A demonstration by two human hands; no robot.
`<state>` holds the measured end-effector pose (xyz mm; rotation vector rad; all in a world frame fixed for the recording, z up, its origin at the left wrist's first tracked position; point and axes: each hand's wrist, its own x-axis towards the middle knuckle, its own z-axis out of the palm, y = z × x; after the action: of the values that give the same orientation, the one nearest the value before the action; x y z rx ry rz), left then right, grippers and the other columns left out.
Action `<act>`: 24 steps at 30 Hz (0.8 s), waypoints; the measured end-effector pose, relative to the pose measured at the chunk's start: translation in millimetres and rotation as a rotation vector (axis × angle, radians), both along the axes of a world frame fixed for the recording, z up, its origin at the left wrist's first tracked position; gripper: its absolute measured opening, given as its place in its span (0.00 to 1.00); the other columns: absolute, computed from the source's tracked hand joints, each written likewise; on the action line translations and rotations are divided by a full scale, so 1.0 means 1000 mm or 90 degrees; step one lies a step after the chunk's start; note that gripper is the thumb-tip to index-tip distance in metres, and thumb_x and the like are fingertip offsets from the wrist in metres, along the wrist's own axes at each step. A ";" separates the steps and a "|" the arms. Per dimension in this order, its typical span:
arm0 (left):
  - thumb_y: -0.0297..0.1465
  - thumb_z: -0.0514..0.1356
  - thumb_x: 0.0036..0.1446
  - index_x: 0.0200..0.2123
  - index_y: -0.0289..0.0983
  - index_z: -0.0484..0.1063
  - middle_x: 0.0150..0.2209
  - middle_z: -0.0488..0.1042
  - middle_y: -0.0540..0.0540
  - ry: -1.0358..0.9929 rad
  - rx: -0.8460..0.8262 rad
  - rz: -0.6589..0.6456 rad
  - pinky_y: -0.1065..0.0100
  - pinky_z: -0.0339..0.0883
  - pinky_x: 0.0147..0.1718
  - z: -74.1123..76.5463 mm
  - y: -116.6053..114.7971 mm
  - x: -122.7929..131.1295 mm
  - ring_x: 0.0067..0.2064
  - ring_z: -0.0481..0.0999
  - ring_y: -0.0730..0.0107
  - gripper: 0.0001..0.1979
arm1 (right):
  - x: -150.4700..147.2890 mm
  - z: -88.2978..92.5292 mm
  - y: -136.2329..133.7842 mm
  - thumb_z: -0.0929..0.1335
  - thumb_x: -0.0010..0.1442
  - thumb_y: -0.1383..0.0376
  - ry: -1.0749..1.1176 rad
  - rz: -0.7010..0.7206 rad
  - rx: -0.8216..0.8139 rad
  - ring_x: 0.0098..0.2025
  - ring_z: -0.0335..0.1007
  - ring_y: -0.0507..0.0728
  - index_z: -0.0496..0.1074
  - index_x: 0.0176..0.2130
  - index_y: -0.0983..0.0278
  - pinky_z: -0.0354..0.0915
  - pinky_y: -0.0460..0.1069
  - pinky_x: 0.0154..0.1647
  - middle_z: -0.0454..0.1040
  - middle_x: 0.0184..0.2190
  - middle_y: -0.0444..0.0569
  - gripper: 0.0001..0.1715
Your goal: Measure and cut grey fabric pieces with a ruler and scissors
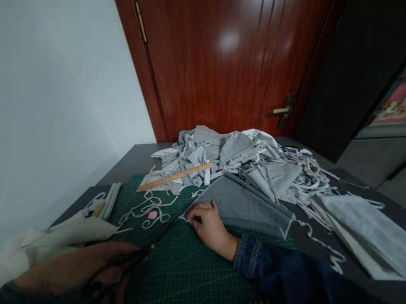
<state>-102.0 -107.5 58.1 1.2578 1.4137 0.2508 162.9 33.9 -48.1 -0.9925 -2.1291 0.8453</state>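
Note:
At the lower left, my left hand [111, 268] is wrapped round the dark handles of a pair of scissors [152, 247]. Their blades point up and right, and the tips reach close to the left corner of a piece of dark grey fabric [241, 204]. I cannot tell whether the blades touch it. That corner is pinched between the fingers of my right hand [211, 225], which rests over the cutting mat. The fabric lies spread flat, with pale edges. Beneath both hands is a green gridded cutting mat [182, 275].
A wooden ruler [174, 177] leans across a heap of grey fabric scraps [207, 143] at the back. Pale fabric strips curl around a pink piece [153, 215]. Folded light grey fabric [376, 228] lies right; cream cloth [67, 234] lies left. A wooden door [215, 66] stands behind.

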 end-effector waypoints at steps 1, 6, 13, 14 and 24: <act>0.54 0.67 0.55 0.59 0.44 0.76 0.35 0.85 0.45 -0.005 -0.015 -0.014 0.62 0.75 0.31 0.002 0.003 0.002 0.33 0.84 0.54 0.33 | 0.000 0.000 0.000 0.70 0.59 0.77 -0.004 0.001 -0.003 0.55 0.73 0.58 0.78 0.37 0.58 0.35 0.69 0.71 0.82 0.45 0.44 0.14; 0.47 0.64 0.60 0.60 0.43 0.73 0.37 0.85 0.46 -0.036 -0.045 -0.056 0.66 0.72 0.34 0.002 0.016 0.008 0.35 0.83 0.58 0.28 | 0.001 0.001 0.000 0.71 0.60 0.77 0.001 0.009 -0.002 0.54 0.74 0.58 0.79 0.36 0.58 0.34 0.69 0.71 0.82 0.44 0.44 0.13; 0.43 0.66 0.57 0.56 0.39 0.75 0.34 0.84 0.45 -0.017 -0.056 -0.048 0.66 0.70 0.32 0.006 0.019 0.014 0.33 0.81 0.59 0.26 | 0.001 -0.003 0.001 0.72 0.60 0.77 0.033 0.011 -0.015 0.54 0.74 0.57 0.80 0.36 0.58 0.32 0.68 0.72 0.82 0.44 0.43 0.14; 0.44 0.65 0.58 0.56 0.40 0.75 0.34 0.84 0.45 -0.014 -0.052 -0.055 0.66 0.70 0.32 0.007 0.019 0.015 0.33 0.81 0.59 0.25 | 0.001 -0.003 0.001 0.72 0.59 0.77 0.033 0.012 -0.014 0.54 0.74 0.57 0.80 0.36 0.57 0.32 0.68 0.72 0.82 0.44 0.43 0.14; 0.48 0.63 0.54 0.58 0.39 0.72 0.32 0.82 0.48 0.046 -0.040 -0.082 0.67 0.70 0.31 0.004 0.020 0.026 0.31 0.80 0.61 0.31 | 0.000 -0.005 0.001 0.72 0.59 0.77 0.037 0.008 -0.009 0.53 0.75 0.57 0.80 0.35 0.57 0.32 0.69 0.72 0.82 0.42 0.42 0.14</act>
<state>-75.8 -87.3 61.8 1.3105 1.3849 0.0738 162.6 35.2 -53.6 -0.9516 -2.0845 0.8862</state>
